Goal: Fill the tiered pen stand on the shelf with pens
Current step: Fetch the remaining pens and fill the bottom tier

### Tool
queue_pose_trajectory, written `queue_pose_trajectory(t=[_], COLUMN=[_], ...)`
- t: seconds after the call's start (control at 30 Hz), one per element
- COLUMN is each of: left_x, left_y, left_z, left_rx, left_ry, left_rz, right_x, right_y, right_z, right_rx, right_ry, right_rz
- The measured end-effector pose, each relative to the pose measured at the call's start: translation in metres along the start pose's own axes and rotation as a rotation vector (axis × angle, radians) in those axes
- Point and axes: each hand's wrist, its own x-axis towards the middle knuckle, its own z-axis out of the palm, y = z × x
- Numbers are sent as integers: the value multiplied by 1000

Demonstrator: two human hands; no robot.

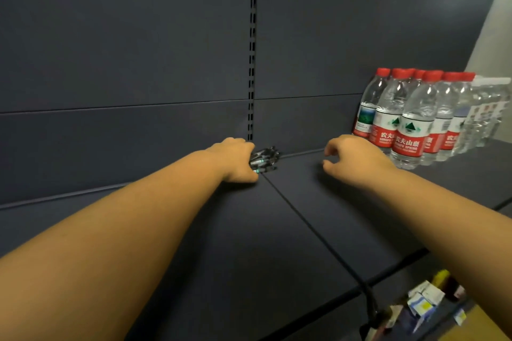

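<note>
We have both arms stretched deep into the shelf [277, 230], and the step in hand looks like gathering the pens, not yet loading them. Our left hand [235, 159] sits near the twelve o'clock end of the reach, at the back of the shelf beside the slotted upright [252, 63], its fingers closed around a bundle of pens [264, 159]. The pens poke out toward three o'clock from the fist, just above or touching the shelf; we cannot tell which. Our right hand [350, 158] hovers at about one o'clock, well apart from the bundle, fingers loosely curled and holding nothing.

The tiered pen stand itself is nowhere in view, so we judge the next move calls for drawing the bundle back out and finding the stand before any pen can be slotted in. The free hand could steady the stand or pick single pens from the bundle.

The pens are slim, dark and glossy with teal bands, a slippery-looking cluster. The shelf and back panel [124, 36] are matte dark metal, flat, with a seam running between two shelf boards. At two o'clock stand clear plastic water bottles [410, 122] with red caps and red labels, ribbed and shiny.
</note>
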Motion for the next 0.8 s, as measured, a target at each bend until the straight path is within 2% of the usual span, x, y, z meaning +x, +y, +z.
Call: queue_pose_trajectory(t=[0.2, 0.43, 0.6, 0.8], left_x=[16, 34, 42, 43], left_y=[17, 36, 41, 40], left_z=[14, 18, 19, 9], left_rx=[3, 75, 102, 223], left_ry=[-64, -84, -67, -172], left_rz=[-211, -340, -372, -327], right_x=[35, 60, 72, 84], right_y=[35, 67, 83, 89], right_z=[10, 21, 29, 31], right_rx=[38, 107, 149, 172], right_ry=[-82, -110, -121, -132], right_rz=[-159, -308, -352, -387])
